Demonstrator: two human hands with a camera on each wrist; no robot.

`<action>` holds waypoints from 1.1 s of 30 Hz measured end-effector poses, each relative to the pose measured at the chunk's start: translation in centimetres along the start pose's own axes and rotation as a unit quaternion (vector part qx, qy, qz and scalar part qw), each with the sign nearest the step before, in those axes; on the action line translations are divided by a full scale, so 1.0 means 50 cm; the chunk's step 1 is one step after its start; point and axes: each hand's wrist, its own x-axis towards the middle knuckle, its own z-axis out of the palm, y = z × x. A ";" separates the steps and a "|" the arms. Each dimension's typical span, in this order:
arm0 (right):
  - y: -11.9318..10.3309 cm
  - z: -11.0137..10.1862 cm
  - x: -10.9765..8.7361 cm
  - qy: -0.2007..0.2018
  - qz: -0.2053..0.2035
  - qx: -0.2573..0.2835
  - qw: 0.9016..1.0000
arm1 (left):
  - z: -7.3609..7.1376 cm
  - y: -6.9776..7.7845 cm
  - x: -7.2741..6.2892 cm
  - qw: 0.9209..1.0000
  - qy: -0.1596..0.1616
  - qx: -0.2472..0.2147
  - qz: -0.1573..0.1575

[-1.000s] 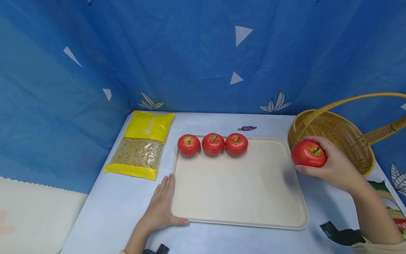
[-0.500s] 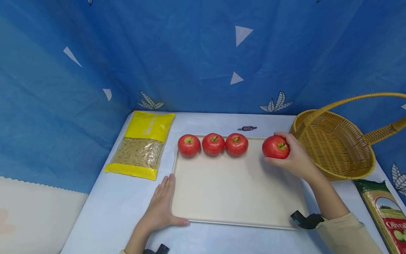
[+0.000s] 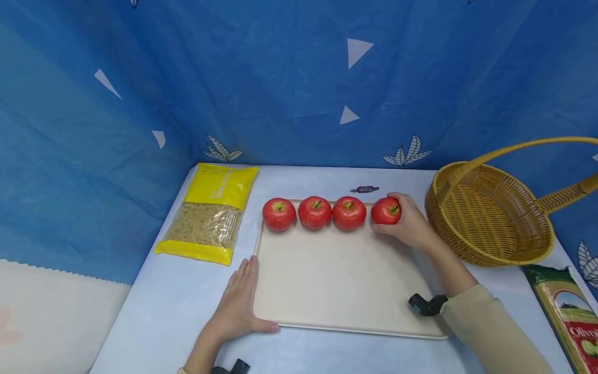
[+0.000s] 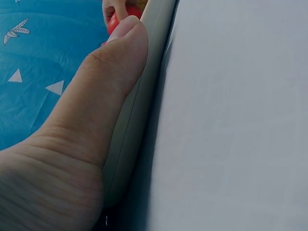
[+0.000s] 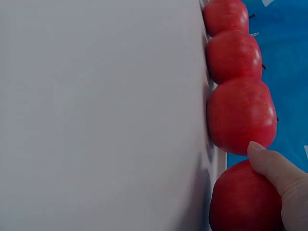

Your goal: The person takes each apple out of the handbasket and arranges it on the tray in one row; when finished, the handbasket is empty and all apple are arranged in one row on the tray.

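My right hand (image 3: pixel 406 223) grips a red apple (image 3: pixel 385 211) at the far right part of the beige tray (image 3: pixel 345 280). To its left, three more red apples stand in a row along the tray's far edge: a left one (image 3: pixel 279 214), a middle one (image 3: pixel 315 212) and a right one (image 3: pixel 349 213). In the right wrist view my thumb lies on the held apple (image 5: pixel 245 199), close beside its neighbour (image 5: pixel 240 115). My left hand (image 3: pixel 238 306) rests at the tray's near left corner, fingers straight along the left side and thumb along the front edge.
A wicker basket (image 3: pixel 441 221) with a tall handle stands right of the tray. Left lies a yellow pasta bag (image 3: pixel 205 218). A small purple wrapped candy (image 3: pixel 365 189) lies behind the tray, and an Olivoila-labelled packet (image 3: pixel 565 311) at the right edge.
My right hand has carried the apple left from beside the basket to the tray's far edge, near the other apples. My left hand has stayed at the tray corner.
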 end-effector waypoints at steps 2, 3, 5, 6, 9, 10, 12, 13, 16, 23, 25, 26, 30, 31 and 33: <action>-0.001 0.004 0.004 0.000 0.008 -0.008 1.000 | -0.001 0.000 0.000 1.000 0.000 0.000 -0.001; -0.002 0.007 0.006 0.000 0.011 -0.012 1.000 | -0.002 0.000 0.000 1.000 0.001 0.000 -0.001; -0.004 0.010 0.009 0.002 0.016 -0.020 1.000 | -0.002 0.000 0.000 1.000 0.001 0.001 -0.002; -0.004 0.012 0.010 0.003 0.017 -0.025 1.000 | -0.002 0.000 -0.001 1.000 0.002 0.001 -0.002; -0.004 0.016 0.014 0.008 0.017 -0.035 0.999 | -0.001 0.000 0.000 1.000 0.006 -0.001 0.002; -0.003 0.017 0.015 0.008 0.017 -0.037 0.999 | -0.001 0.000 0.000 1.000 0.005 -0.001 0.002; -0.003 0.018 0.017 0.006 0.019 -0.038 0.999 | 0.000 0.000 0.000 1.000 0.004 -0.001 0.002; -0.003 0.018 0.018 0.004 0.020 -0.037 0.999 | -0.001 0.000 0.001 1.000 0.003 0.000 0.001; -0.003 0.020 0.020 -0.006 0.026 -0.032 0.999 | -0.002 -0.001 0.002 1.000 0.001 0.004 -0.001; -0.007 0.021 0.021 -0.020 0.032 -0.025 0.999 | -0.003 -0.001 0.002 1.000 0.002 0.009 0.001; -0.009 0.022 0.022 -0.020 0.030 -0.027 0.999 | -0.003 -0.002 0.001 1.000 0.002 0.010 0.001; -0.009 0.022 0.022 -0.020 0.029 -0.027 0.999 | -0.004 -0.002 0.001 1.000 0.003 0.010 0.001; -0.011 0.026 0.024 -0.020 0.025 -0.022 0.999 | -0.003 -0.004 0.000 1.000 0.004 0.011 0.001; -0.010 0.027 0.025 -0.020 0.026 -0.021 0.999 | -0.003 -0.005 0.000 1.000 0.004 0.011 0.000; -0.011 0.030 0.026 -0.022 0.025 -0.023 0.999 | -0.003 -0.005 0.000 1.000 0.004 0.010 -0.001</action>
